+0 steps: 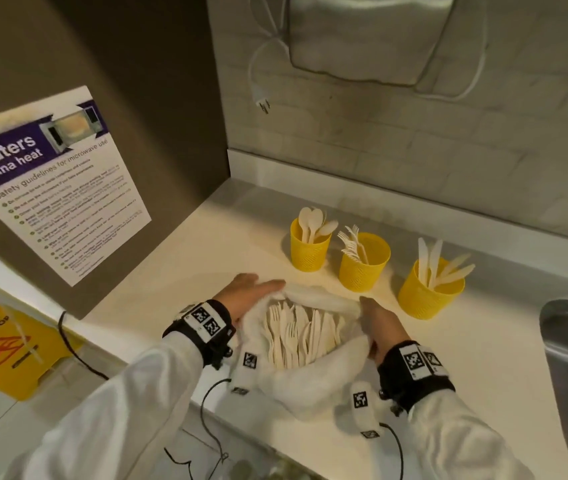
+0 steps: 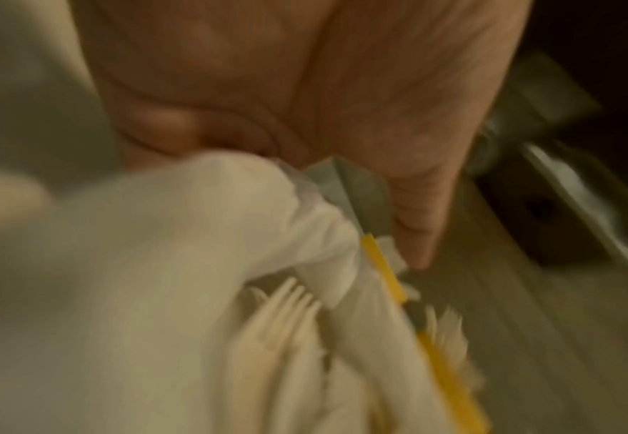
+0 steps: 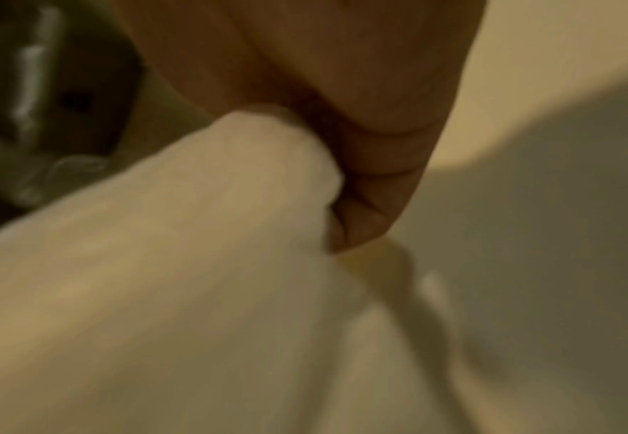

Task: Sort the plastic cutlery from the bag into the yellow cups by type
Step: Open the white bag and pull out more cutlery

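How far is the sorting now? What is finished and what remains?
Partly done. Already sorted: spoons stand in the left yellow cup, forks in the middle cup, knives in the right cup. In hand: the left hand and right hand hold the white bag open by its edges. Left: the many forks and knives in the bag.

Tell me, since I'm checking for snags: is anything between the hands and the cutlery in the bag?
Nothing visible. Left hand and right hand hold the white bag open, exposing the pale plastic cutlery.
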